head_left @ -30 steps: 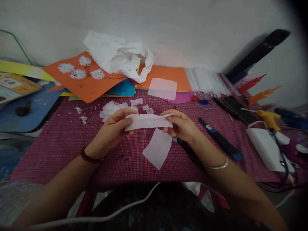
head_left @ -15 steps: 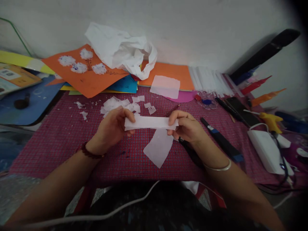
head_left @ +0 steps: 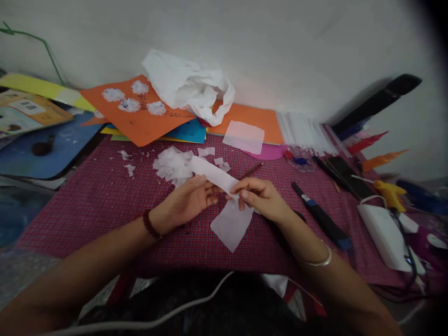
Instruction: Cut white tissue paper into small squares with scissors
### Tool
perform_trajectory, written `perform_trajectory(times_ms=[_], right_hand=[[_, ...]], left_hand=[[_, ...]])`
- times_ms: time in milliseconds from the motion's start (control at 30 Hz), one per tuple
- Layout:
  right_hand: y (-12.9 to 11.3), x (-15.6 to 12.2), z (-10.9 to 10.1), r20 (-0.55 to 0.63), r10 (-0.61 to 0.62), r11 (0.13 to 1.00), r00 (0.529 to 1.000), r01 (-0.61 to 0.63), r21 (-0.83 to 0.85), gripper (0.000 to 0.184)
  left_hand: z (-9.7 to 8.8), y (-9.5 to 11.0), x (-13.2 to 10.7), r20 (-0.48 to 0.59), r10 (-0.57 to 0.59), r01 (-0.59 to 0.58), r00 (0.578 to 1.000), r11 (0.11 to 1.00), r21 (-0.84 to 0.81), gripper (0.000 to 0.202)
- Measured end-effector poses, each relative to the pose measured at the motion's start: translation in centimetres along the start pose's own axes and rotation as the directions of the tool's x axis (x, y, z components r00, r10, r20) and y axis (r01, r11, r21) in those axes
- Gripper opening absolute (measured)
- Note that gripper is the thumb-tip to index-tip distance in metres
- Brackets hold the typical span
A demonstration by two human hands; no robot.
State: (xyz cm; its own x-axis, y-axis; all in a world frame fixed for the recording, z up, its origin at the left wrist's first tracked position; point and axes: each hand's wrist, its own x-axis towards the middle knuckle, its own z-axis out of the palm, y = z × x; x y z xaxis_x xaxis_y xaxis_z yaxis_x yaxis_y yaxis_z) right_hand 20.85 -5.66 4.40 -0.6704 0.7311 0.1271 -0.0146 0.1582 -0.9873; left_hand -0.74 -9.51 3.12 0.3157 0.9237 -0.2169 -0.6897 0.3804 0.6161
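A folded white paper strip [head_left: 215,174] slants above the table, its far end over a heap of cut white paper pieces [head_left: 174,163]. My right hand [head_left: 262,197] pinches the strip's near end between thumb and fingers. Beside the strip's lower edge is my left hand [head_left: 189,198], palm turned inward, fingers loosely curled and apart; its thumb comes close to the paper, and whether it touches is unclear. Below my hands a thin white paper sheet [head_left: 231,226] lies on the checked cloth [head_left: 168,249]. Another white sheet [head_left: 244,136] lies farther back.
Behind the heap lie an orange sheet with white flowers [head_left: 140,123] and a crumpled white cloth or bag [head_left: 185,81]. A pencil [head_left: 252,170] lies near my right hand. To the right are a black-and-blue tool [head_left: 322,217], a yellow glue gun [head_left: 390,193] and a white box-shaped device [head_left: 385,235].
The strip has turned from level between both hands to slanting, its left end now free of my left hand. My left hand has shifted right and lower, closer to the right one.
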Motion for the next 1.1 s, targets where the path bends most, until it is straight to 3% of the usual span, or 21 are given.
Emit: perform_trajectory(times_ms=[100, 233, 367, 500, 633, 733, 867, 1000, 1100], right_hand=[[0.4, 0.2, 0.1, 0.032, 0.008, 1.000, 0.999, -0.007, -0.028, 0.023], [-0.6, 0.0, -0.1, 0.054, 0.015, 0.993, 0.998, -0.008, -0.118, 0.022], [-2.3, -4.0, -1.9, -0.165, 0.040, 0.932, 0.986, -0.096, -0.349, 0.034], [-0.8, -11.4, -3.6, -0.414, 0.008, 0.660, 0.910, -0.316, -0.682, 0.028], [2.1, -16.6, -3.2, -0.353, -0.057, 0.377, 0.934, -0.308, -0.874, 0.036], [2.7, -17.1, -2.8, -0.320, -0.032, 0.274, 0.947, -0.300, -0.914, 0.043], [1.6, -15.3, -3.3, -0.258, 0.098, 0.202, 0.961, -0.273, -0.941, 0.057], [0.8, -14.7, -4.7, -0.255, 0.143, 0.181, 0.956, -0.278, -0.943, 0.050], [0.2, -15.6, -6.5, -0.282, 0.189, 0.164, 0.941, -0.313, -0.935, 0.049]], left_hand=[[-0.3, -0.6, -0.1, -0.034, -0.034, 0.037, 0.999, 0.994, 0.100, 0.021], [-0.2, -0.3, 0.0, -0.197, 0.018, 0.006, 0.980, 0.993, 0.119, 0.005], [0.1, 1.5, 0.0, -0.298, 0.131, -0.116, 0.946, 0.991, 0.067, 0.011], [0.3, 3.9, -0.1, -0.423, 0.213, -0.220, 0.881, 0.975, 0.032, 0.025], [0.4, 5.0, 0.0, -0.482, 0.272, -0.317, 0.833, 0.948, -0.012, 0.036], [0.4, 5.1, 0.3, -0.477, 0.262, -0.328, 0.839, 0.943, -0.059, 0.037], [-0.3, 5.1, 0.7, -0.462, 0.276, -0.350, 0.843, 0.933, -0.081, 0.031], [-1.1, 4.9, 1.0, -0.466, 0.328, -0.371, 0.821, 0.929, 0.001, 0.025], [-1.4, 4.6, 1.0, -0.414, 0.373, -0.383, 0.830, 0.922, 0.064, 0.022]])
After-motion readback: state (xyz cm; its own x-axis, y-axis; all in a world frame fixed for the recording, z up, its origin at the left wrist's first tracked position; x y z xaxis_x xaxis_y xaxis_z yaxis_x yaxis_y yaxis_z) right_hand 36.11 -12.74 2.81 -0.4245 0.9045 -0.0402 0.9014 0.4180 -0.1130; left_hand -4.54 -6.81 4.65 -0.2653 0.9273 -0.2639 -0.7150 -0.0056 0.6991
